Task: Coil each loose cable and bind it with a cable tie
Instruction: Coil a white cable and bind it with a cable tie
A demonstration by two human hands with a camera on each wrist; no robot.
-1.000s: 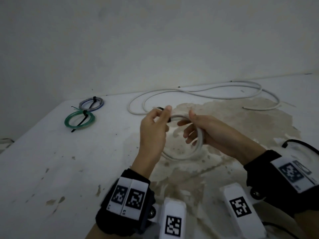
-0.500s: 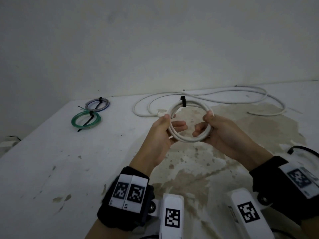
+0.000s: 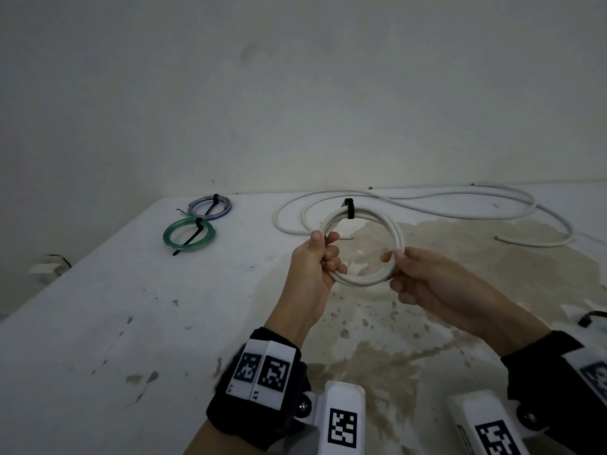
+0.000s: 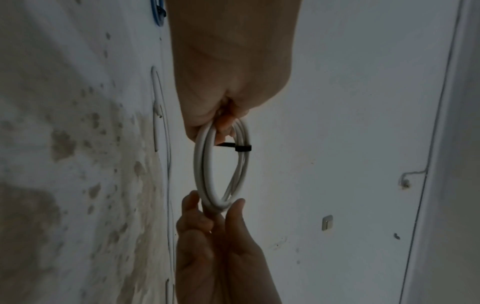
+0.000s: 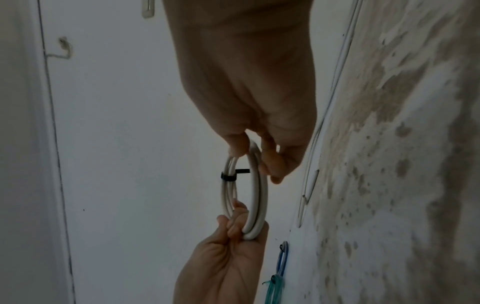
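Both hands are holding the white coil (image 3: 368, 277) up off the table (image 3: 98, 323), out in front of the person. Left hand (image 3: 312, 267) is gripping the coil's left side, fingers curled through the loop and thumb on the outside. Right hand (image 3: 423, 277) is pinching the right side between thumb and fingers. Neither hand is free.

Black cable tie (image 3: 348, 208) is already sitting round the strands at the top of the coil, so this one looks bound; I'd say the person is checking it. The tie's short tail is pointing into the loop in the wrist views.

The coil is standing roughly upright, its open face towards the person. It's near-circular, so there's no real long axis; the strands are lying tidy side by side.

Green coil (image 3: 189, 234) and blue-grey coil (image 3: 210, 206) are lying tied at the far left of the table. A long white cable (image 3: 460, 200) is still sprawling loose along the back edge.

Likely next: set this coil down, probably by the finished pair, then start on the loose cable. That needs both hands released and a fresh tie; a black strip (image 3: 591, 316) at the right edge may be one, can't tell.
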